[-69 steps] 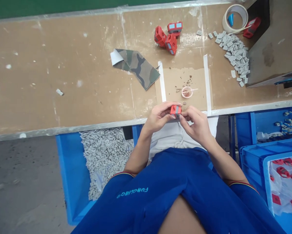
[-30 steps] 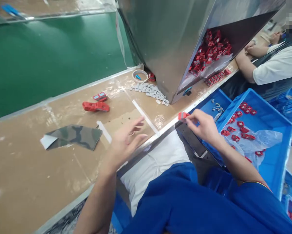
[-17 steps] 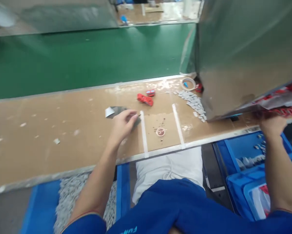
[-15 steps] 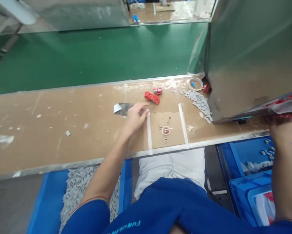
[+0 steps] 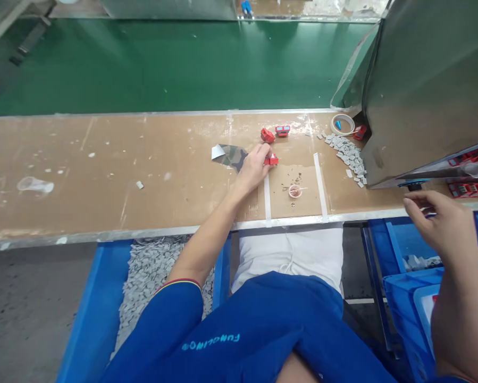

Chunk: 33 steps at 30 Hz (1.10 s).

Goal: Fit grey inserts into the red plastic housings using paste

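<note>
My left hand rests on the tan workbench with its fingertips pinching a small red block. Two more red blocks lie just beyond it. A camouflage fabric scrap sits beside my left hand. Far to the right, my right hand hangs past the bench's front edge with its fingers curled. Nothing shows in it. It is nearest a blue crate and under a steel cabinet.
Between two white tape strips stands a small cup. Grey pieces are heaped near a tape roll. A blue bin of grey pieces sits below the bench. Red parts lie at the right edge.
My right hand has let go of the red block it held and moved far right. My left hand has moved in and picked up a red block.
</note>
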Motion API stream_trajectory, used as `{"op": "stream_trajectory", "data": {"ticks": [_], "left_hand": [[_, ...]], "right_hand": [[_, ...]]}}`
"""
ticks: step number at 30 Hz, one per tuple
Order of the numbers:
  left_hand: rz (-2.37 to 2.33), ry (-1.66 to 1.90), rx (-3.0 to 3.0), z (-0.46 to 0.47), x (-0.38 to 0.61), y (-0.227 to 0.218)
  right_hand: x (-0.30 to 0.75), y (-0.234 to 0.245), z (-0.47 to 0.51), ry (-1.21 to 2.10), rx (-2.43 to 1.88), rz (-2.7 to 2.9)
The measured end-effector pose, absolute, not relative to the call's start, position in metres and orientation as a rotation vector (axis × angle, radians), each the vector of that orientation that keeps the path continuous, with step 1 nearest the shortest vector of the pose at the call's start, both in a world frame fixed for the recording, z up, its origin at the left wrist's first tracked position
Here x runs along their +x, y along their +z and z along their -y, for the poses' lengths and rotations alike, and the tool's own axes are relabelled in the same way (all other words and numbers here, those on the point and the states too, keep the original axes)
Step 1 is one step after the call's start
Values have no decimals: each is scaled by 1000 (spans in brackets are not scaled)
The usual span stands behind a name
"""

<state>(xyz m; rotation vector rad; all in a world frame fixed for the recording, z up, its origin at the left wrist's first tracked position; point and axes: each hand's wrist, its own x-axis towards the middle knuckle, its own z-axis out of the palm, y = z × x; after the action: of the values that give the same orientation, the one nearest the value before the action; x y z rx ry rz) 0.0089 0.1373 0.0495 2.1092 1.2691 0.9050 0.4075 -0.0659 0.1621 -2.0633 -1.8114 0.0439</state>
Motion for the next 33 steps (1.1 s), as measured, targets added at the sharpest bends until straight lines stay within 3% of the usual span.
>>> {"op": "stream_trajectory", "data": {"ticks": [5,12,15,26,30,33], "left_hand": [[-1127,1131,1745,-73,-19,41],[-689,1343,708,-17,-5,25],[-640,1303,629,-10,0,22],[-563,962,1174,-8,10,19],[-618,994,1193,-5,7,17],[-673,1008,1175,-3,4,15]], "right_hand": [[349,148,25,410,-1763,1956],[276,88,-5,871,-1507,1824],[260,71,-12,851,-1468,1666],[235,53,-23,646,-1405,1646],[231,53,-21,474,-1385,1558],[230,47,-15,532,-1360,1443]]}}
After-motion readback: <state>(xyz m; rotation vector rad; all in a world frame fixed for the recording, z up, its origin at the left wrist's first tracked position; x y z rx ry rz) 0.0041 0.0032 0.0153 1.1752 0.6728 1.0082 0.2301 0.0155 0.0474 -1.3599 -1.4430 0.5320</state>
